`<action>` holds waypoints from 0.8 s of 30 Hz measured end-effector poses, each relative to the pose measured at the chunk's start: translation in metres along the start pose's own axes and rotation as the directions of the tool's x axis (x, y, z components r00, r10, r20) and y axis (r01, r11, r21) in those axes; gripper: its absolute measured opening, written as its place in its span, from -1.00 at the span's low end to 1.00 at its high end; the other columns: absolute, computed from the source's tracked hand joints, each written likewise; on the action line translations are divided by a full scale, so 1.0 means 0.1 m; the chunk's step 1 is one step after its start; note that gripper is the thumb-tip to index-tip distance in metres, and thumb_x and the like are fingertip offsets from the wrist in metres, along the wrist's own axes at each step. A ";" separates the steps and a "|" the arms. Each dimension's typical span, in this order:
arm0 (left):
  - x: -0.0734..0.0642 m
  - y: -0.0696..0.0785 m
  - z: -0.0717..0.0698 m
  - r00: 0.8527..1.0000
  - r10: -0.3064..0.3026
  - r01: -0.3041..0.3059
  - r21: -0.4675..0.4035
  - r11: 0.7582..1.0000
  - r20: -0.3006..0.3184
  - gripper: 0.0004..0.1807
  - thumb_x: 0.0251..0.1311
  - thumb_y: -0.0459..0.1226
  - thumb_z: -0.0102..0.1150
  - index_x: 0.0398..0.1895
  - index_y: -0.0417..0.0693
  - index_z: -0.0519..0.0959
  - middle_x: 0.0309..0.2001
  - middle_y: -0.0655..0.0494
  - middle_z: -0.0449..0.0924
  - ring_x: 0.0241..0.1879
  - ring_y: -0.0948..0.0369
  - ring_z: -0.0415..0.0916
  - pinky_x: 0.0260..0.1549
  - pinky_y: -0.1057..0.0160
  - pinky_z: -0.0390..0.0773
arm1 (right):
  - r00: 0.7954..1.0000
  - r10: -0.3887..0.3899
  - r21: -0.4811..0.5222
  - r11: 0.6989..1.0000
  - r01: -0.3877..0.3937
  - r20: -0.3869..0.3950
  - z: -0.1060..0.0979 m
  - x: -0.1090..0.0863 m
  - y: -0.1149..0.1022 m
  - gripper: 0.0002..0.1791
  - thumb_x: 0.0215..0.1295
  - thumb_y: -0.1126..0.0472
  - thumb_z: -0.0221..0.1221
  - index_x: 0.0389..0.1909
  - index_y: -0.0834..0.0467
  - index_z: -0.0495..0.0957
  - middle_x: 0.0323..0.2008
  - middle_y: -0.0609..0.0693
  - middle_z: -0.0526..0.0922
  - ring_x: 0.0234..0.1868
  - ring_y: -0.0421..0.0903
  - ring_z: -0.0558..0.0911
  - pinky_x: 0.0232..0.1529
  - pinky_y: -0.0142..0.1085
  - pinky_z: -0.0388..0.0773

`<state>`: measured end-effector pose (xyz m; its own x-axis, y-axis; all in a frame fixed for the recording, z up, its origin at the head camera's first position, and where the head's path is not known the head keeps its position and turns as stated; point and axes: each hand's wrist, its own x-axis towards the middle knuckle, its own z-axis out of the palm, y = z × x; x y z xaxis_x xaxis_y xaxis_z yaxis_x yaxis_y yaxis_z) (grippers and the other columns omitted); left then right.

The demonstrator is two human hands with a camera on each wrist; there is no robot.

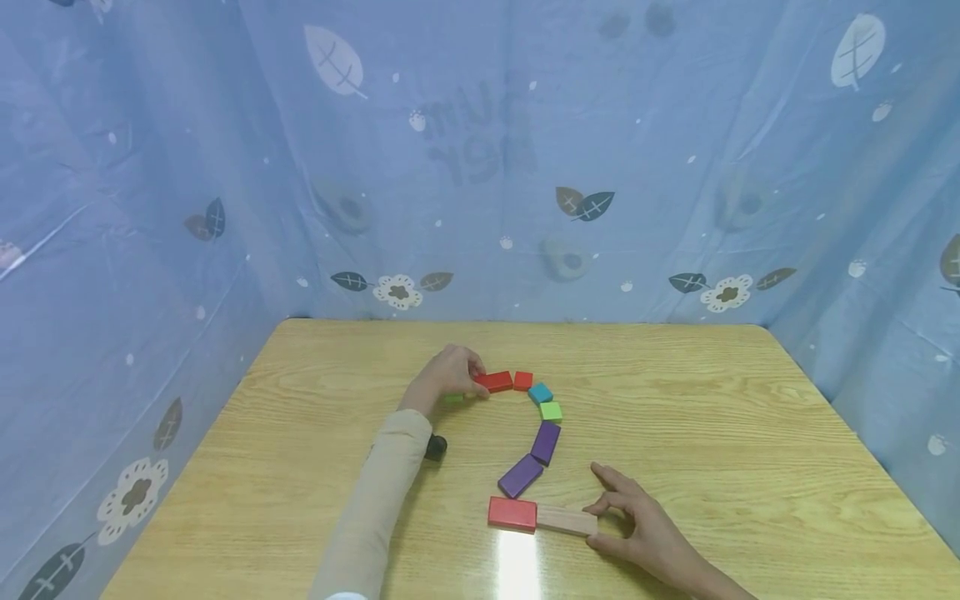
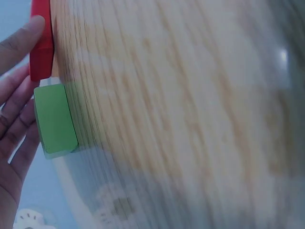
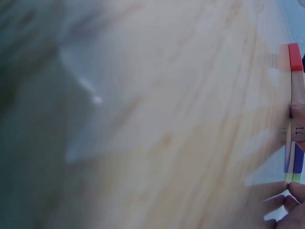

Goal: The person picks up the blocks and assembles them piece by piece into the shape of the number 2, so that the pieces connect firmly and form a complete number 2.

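Observation:
My left hand [image 1: 452, 372] pinches a red block [image 1: 495, 382] at the far side of a curved row. Its thumb lies on the red block's face in the left wrist view, and a green block [image 2: 56, 119] sits just beside it. Near the front, my right hand [image 1: 637, 521] holds the right end of a plain wooden block [image 1: 564, 520] between thumb and finger. That block's other end meets a red block [image 1: 513, 513]. In the right wrist view, printed digits show on the wooden block [image 3: 298, 131] beside the fingers.
From the far red blocks the row curves through a small red block [image 1: 523, 381], a blue block [image 1: 541, 393], a light green block [image 1: 551, 411] and two purple blocks [image 1: 521, 476]. A black object [image 1: 436, 447] shows beside my left sleeve. A patterned blue curtain [image 1: 480, 167] encloses the table.

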<state>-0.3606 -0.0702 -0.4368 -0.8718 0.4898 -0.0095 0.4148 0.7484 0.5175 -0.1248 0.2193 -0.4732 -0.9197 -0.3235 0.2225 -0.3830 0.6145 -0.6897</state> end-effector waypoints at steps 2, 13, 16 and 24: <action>-0.01 -0.02 -0.01 1.000 0.015 -0.015 -0.035 0.999 -0.010 -0.61 -0.12 -0.04 0.51 -0.25 -0.04 0.70 -0.31 0.20 0.64 -0.28 0.26 0.52 -0.19 0.27 0.55 | 1.000 0.001 -0.004 1.000 -0.001 -0.003 0.00 0.00 0.00 -0.76 -0.04 0.05 0.46 -0.43 -0.23 0.57 0.25 0.29 0.39 0.24 0.43 0.29 0.06 0.37 0.27; -0.26 -0.31 -0.32 0.999 0.034 -0.028 -0.253 0.967 0.019 -0.53 -0.02 -0.22 0.45 0.00 -0.16 0.62 -0.02 0.02 0.62 0.03 0.06 0.49 0.11 0.10 0.45 | 1.000 0.002 0.006 1.000 -0.002 -0.016 0.01 0.00 0.00 -0.75 -0.06 0.09 0.47 -0.42 -0.23 0.58 0.25 0.28 0.40 0.24 0.42 0.29 0.07 0.37 0.27; -0.35 -0.39 -0.33 0.997 0.038 -0.025 -0.195 0.980 0.066 -0.47 -0.11 -0.22 0.51 0.01 -0.16 0.61 0.03 0.00 0.60 0.07 0.03 0.49 0.14 0.09 0.44 | 1.000 0.009 0.004 1.000 -0.009 -0.016 0.01 0.00 0.00 -0.74 -0.06 0.09 0.47 -0.42 -0.23 0.58 0.25 0.28 0.40 0.25 0.41 0.29 0.08 0.36 0.27; -0.40 -0.44 -0.26 0.994 0.089 -0.081 -0.122 0.989 0.059 -0.47 -0.18 -0.25 0.54 -0.04 -0.20 0.62 -0.04 -0.04 0.62 0.00 0.05 0.54 0.11 0.11 0.47 | 1.000 -0.005 0.006 1.000 0.006 -0.013 0.00 0.01 0.00 -0.74 -0.07 0.09 0.47 -0.42 -0.21 0.58 0.25 0.29 0.40 0.23 0.43 0.30 0.07 0.36 0.26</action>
<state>-0.3504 -0.1343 -0.4366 -0.8147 0.5798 -0.0144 0.4490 0.6462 0.6171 -0.1253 0.2193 -0.4727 -0.9187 -0.3172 0.2354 -0.3876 0.6087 -0.6923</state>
